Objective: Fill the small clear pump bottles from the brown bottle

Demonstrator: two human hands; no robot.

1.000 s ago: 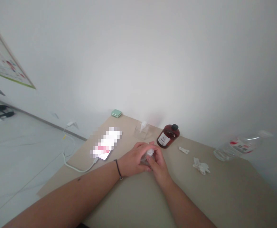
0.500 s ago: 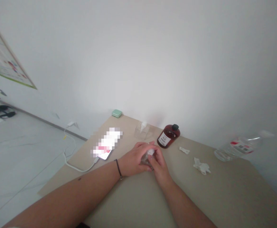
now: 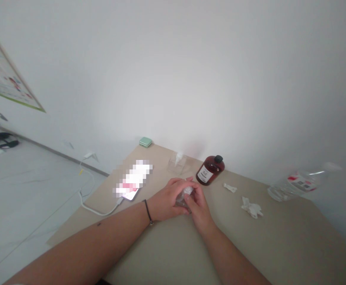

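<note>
Both of my hands are closed round a small clear bottle (image 3: 181, 201) with a pale, rounded top, low over the middle of the table. My left hand (image 3: 166, 201) wraps its far and left sides, a black band on the wrist. On the right side, my right hand (image 3: 201, 209) grips it, the thumb resting against the top. Fingers hide much of the bottle. Just behind them stands a square clear container (image 3: 174, 165) with a white nozzle-like part. Close by on the right is a dark red-brown bottle (image 3: 210, 171) with a black cap and white label.
On the left of the table (image 3: 161, 253) lies a lit phone (image 3: 134, 178) with a white cable (image 3: 98, 213). A green case (image 3: 145, 142) sits at the back corner. Crumpled tissue (image 3: 251, 208), a small white scrap (image 3: 229, 188) and a clear water bottle (image 3: 301, 183) are to the right.
Almost nothing differs. Both hands keep the same grip on the small clear bottle, and the view has shifted very slightly.
</note>
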